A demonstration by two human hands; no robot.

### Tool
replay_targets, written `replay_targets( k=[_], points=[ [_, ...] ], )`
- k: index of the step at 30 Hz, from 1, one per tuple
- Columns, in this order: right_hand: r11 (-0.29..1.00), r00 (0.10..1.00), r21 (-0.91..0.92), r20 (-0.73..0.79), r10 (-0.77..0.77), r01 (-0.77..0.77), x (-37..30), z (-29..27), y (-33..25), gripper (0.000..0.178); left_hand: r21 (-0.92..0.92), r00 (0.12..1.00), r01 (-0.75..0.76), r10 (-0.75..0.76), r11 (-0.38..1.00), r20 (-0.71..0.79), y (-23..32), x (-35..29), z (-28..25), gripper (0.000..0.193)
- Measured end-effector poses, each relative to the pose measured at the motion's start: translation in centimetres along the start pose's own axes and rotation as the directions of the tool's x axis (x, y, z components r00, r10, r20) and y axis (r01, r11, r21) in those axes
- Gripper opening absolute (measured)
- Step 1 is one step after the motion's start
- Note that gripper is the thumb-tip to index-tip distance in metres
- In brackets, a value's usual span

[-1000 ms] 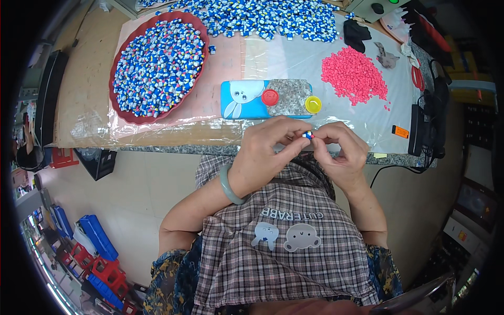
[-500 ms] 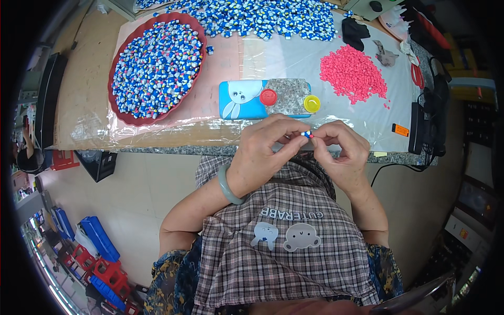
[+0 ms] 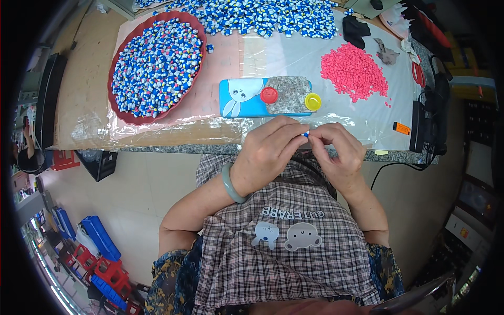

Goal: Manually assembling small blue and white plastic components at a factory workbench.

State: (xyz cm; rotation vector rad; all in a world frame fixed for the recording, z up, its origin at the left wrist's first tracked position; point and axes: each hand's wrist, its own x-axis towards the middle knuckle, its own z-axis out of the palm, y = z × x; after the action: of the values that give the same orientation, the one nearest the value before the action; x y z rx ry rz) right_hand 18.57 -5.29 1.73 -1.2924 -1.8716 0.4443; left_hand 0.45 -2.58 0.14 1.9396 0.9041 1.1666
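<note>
My left hand (image 3: 265,152), wearing a pale green bangle (image 3: 229,184), pinches a small blue-and-white plastic piece (image 3: 306,135) between thumb and fingers. From the other side, the thumb and forefinger of my right hand (image 3: 341,152) close on the same piece, so the fingertips of both hands nearly meet. Most of the piece is covered by the fingers. Just beyond the hands lies a blue case with a rabbit picture (image 3: 242,98), carrying a grey speckled slab (image 3: 287,94), a red round cap (image 3: 269,95) and a yellow round cap (image 3: 313,102).
A red scalloped tray (image 3: 199,39) full of blue-and-white pieces stands at the left. More such pieces (image 3: 268,18) are heaped at the back. Small pink pieces (image 3: 354,73) form a pile on the right, near a black cloth (image 3: 356,32) and an orange-labelled object (image 3: 401,128).
Both hands have drawn slightly closer around the piece. A pink bit that showed at the right fingertips is now hidden. The view has shifted very slightly.
</note>
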Motion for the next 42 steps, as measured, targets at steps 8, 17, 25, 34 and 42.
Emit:
replay_targets(
  k=[8, 17, 25, 34, 42],
  points=[
    [0.766, 0.851, 0.379, 0.308, 0.425, -0.519, 0.0, -0.8, 0.7, 0.010, -0.012, 1.000, -0.005, 0.005, 1.000, 0.030, -0.3, 0.1, -0.1, 0.018],
    [0.780, 0.847, 0.335, 0.272, 0.457, -0.529, -0.2, -0.3, 0.5, 0.016, 0.020, 0.998, -0.023, 0.022, 1.000, 0.060, -0.1, 0.4, -0.1, 0.017],
    [0.933, 0.936, -0.073, -0.039, 0.351, -0.353, 0.4, -3.5, 5.8, 0.010, 0.269, 0.979, 0.144, -0.097, 0.952, -0.180, -0.9, 2.7, -7.7, 0.016],
    [0.914, 0.986, -0.372, -0.102, 0.132, -0.161, 2.0, -2.6, 9.3, 0.009, 0.827, 0.953, 0.138, 0.153, 0.545, -0.260, -5.6, 4.6, -15.3, 0.027],
    [0.851, 0.979, -0.484, -0.097, 0.181, -0.205, 2.7, -2.0, 8.9, 0.009, 0.645, 0.984, -0.164, 0.169, 0.747, 0.054, -7.6, 10.8, -7.2, 0.022]
  ],
)
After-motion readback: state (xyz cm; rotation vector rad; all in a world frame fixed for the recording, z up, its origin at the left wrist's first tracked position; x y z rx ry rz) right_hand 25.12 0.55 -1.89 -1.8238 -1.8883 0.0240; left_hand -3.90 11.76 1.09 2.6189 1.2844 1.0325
